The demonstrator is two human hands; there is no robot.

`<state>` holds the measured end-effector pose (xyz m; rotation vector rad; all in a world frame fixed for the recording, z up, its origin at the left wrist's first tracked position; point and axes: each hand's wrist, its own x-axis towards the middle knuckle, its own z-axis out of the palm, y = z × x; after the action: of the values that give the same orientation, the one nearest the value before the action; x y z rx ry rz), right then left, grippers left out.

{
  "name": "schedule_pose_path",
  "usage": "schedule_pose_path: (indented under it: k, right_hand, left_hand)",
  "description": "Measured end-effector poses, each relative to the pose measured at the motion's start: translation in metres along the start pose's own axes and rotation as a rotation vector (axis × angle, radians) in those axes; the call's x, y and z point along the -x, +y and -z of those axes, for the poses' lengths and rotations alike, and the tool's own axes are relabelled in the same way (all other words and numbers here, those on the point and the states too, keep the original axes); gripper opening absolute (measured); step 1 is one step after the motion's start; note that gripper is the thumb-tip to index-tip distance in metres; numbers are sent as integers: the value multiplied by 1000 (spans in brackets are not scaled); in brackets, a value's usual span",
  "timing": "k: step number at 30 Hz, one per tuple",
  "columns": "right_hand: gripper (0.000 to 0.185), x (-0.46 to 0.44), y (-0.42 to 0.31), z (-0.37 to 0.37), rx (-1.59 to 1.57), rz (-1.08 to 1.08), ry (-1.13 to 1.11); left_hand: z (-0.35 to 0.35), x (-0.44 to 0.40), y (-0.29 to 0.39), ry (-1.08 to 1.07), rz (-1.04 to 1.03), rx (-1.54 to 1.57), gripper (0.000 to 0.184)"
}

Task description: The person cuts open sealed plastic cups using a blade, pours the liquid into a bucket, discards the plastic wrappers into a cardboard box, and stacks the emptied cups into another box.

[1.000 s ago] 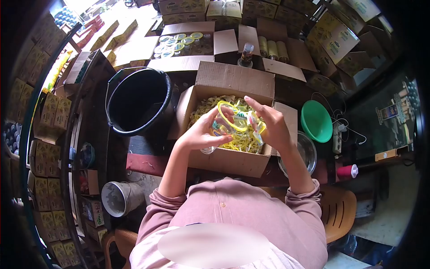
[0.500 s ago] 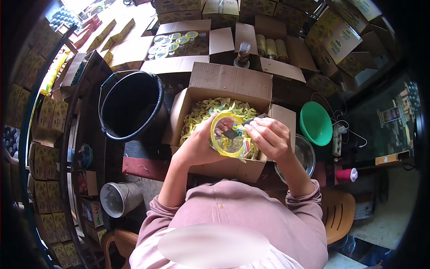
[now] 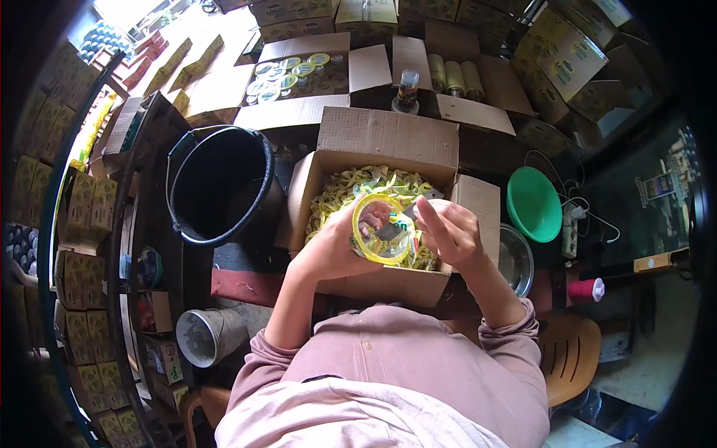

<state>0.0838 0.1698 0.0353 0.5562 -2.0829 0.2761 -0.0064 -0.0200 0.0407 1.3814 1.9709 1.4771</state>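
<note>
My left hand (image 3: 334,243) is wrapped round a clear plastic jar (image 3: 385,259) with a yellow rim, its mouth tilted up toward me. Inside the jar a dark square piece (image 3: 388,231) shows, with printed label seen through the wall. At the jar's right side, my right hand (image 3: 453,231) pinches a small dark flat piece (image 3: 410,212) close to the rim; its exact kind is unclear. Both hands are above an open cardboard box (image 3: 388,133) filled with yellow-green wrapped sachets (image 3: 336,190).
A black bucket (image 3: 175,216) stands left of the box. On the right are a green bowl (image 3: 534,205), a metal bowl (image 3: 525,269), a power strip (image 3: 570,237) and a pink thread spool (image 3: 585,290). Behind, an open carton holds lidded jars (image 3: 287,78); a small bottle (image 3: 408,88) stands nearby.
The dark piece in my right hand has moved down and left, closer to the jar's rim. My right fingers have changed pose, while my left hand keeps its hold on the jar.
</note>
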Motion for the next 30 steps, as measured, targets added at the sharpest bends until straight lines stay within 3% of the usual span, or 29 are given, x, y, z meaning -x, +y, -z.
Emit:
schedule_pose_path:
  k: [16, 22, 24, 25, 28, 30]
  right_hand:
    - [51, 1, 2, -5, -41, -50, -43]
    - [49, 2, 3, -7, -65, -32, -49]
    - [48, 0, 6, -9, -81, -22, -14]
    - [46, -1, 6, -11, -88, -22, 12]
    - [44, 1, 13, -10, -114, 12, -39]
    - [36, -2, 13, -8, -109, -11, -63]
  left_hand:
    - [-13, -9, -25, -102, 65, 234, 67]
    - [-7, -9, -31, -276, 105, 320, 77]
    - [-11, -7, -19, -292, 16, 257, 81]
    - [-14, -6, -22, -333, 106, 379, 81]
    - [-20, -6, -25, -242, 169, 614, 57]
    - [-14, -10, -29, -268, 142, 552, 66]
